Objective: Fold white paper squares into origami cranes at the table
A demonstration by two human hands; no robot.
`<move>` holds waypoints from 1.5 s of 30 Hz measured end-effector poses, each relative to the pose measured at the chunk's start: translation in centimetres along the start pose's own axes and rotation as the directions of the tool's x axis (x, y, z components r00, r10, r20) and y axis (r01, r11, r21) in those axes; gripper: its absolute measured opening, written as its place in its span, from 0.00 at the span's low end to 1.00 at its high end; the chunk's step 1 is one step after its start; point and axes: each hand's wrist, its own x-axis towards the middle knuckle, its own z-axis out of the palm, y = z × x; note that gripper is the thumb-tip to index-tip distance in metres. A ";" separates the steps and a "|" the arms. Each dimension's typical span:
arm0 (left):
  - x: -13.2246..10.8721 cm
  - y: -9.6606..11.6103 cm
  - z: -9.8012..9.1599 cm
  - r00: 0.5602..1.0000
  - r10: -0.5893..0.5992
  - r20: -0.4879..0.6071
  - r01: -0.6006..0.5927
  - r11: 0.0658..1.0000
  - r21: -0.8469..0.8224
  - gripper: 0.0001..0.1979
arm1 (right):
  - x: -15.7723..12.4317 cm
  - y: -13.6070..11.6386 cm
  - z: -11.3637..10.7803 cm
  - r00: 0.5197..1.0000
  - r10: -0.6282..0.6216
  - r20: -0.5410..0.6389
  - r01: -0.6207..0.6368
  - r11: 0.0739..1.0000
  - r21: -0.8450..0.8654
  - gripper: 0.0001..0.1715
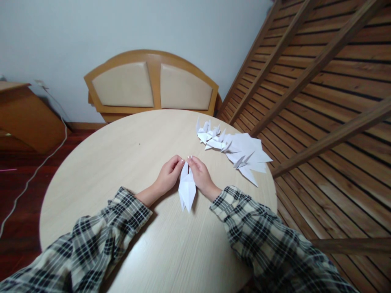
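A white folded paper (pixel 187 190) with pointed flaps lies between my hands over the middle of the round table (pixel 122 162). My left hand (pixel 170 173) is closed, its thumb and fingers pinching the far tip of the paper from the left. From the right, my right hand (pixel 200 173) pinches the same far end, its fingertips close to the left ones. A narrow slit runs between two flaps near the fingers. Two points of the paper aim back toward me.
Several white folded paper cranes (pixel 210 134) stand at the table's far right. Beside them are loose white paper sheets (pixel 250 150). A slatted wooden panel (pixel 320 101) borders the table's right side. Behind it stands a padded headboard (pixel 156 81); a white cable (pixel 39 167) crosses the floor at left.
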 end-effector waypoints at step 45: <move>2.1 -1.9 -1.3 0.995 -0.101 -0.015 0.098 0.988 -0.121 0.14 | 1.5 0.5 -1.1 0.984 0.093 0.150 -0.099 0.995 0.030 0.17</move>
